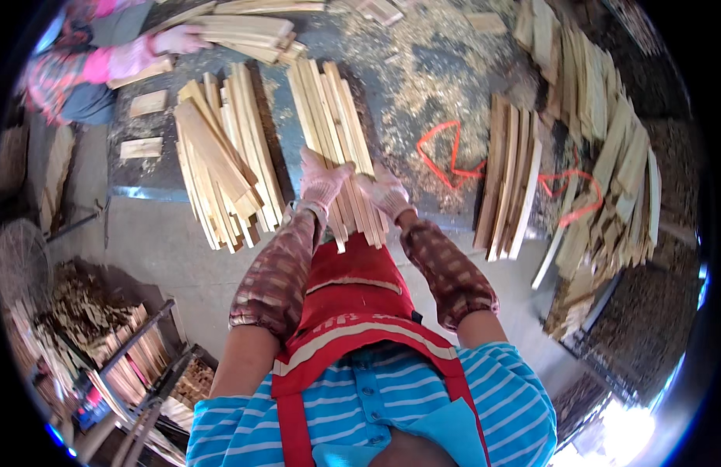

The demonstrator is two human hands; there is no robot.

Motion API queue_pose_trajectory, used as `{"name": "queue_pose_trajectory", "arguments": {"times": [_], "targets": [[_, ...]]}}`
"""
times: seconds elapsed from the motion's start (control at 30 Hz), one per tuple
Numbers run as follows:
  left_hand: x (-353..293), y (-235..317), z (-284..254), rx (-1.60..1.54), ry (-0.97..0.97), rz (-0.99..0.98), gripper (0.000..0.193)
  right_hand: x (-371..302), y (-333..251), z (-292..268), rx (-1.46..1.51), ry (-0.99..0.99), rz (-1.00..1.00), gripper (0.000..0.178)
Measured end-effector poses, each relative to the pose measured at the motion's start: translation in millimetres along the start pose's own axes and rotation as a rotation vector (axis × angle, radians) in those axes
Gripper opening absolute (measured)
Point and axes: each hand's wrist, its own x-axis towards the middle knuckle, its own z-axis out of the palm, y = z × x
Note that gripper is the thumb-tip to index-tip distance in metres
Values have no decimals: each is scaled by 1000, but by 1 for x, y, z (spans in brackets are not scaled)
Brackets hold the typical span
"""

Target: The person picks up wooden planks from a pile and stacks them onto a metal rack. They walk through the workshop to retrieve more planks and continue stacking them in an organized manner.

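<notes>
A bundle of long, pale wooden strips (329,109) lies lengthwise on the dark worktable in front of me, its near ends jutting past the table edge toward my red apron. My left hand (321,180), in a pale pinkish knit glove, grips the bundle's left side with the thumb over the top. On the opposite side my right hand (385,191), gloved alike, presses in with its thumb on the strips. The undersides of the fingers are partly hidden. To the left lies a looser pile of wooden strips (220,148), some crossed over others.
Right of me sit a smaller strip stack (507,175) and a large heap of strips (610,156). Orange strapping (454,159) curls across the sawdust (430,86). At upper left, another person's gloved hand (181,39) touches more strips. A rack of wood (135,342) stands lower left.
</notes>
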Motion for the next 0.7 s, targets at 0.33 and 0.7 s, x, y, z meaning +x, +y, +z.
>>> {"name": "queue_pose_trajectory", "arguments": {"times": [0.33,0.7], "targets": [[-2,-9,-11,-120,43,2,90,27,38,47,6,230,-275,98],[-31,18,-7,-3,235,-123,85,22,3,10,-314,202,-297,84]]}}
